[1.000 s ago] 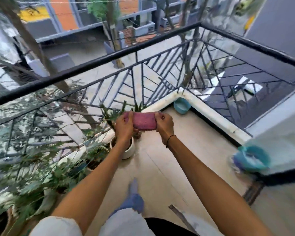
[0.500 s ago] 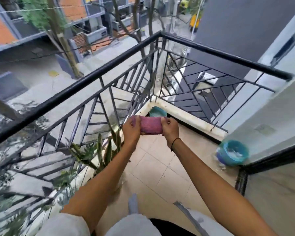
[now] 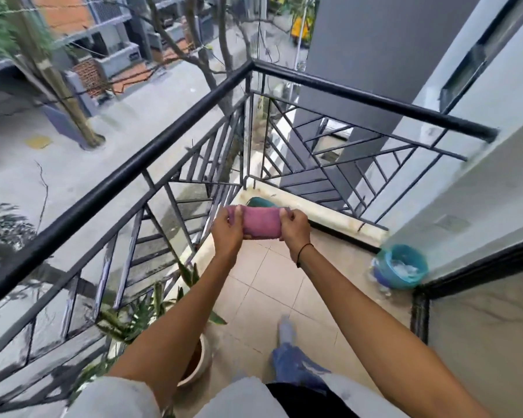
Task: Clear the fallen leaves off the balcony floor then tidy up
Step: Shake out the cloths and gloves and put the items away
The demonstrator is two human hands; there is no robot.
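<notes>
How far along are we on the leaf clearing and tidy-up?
Done, as far as shows: the visible floor tiles carry no obvious leaves, though blur limits that. In hand: the left hand and right hand grip a pink cloth by its ends. Left, probably: the blue basin by the wall and a teal container in the corner sit on the floor.

Upper-floor home balcony, outdoors. Beige square-tiled floor (image 3: pixel 287 285), black metal railing with diagonal bars (image 3: pixel 175 122) meeting at a corner, white raised kerb (image 3: pixel 320 211) under it. White ceramic pot with a green plant (image 3: pixel 201 362) by the railing. Paved street with bare trees (image 3: pixel 151 95) and neighbouring houses below.
</notes>
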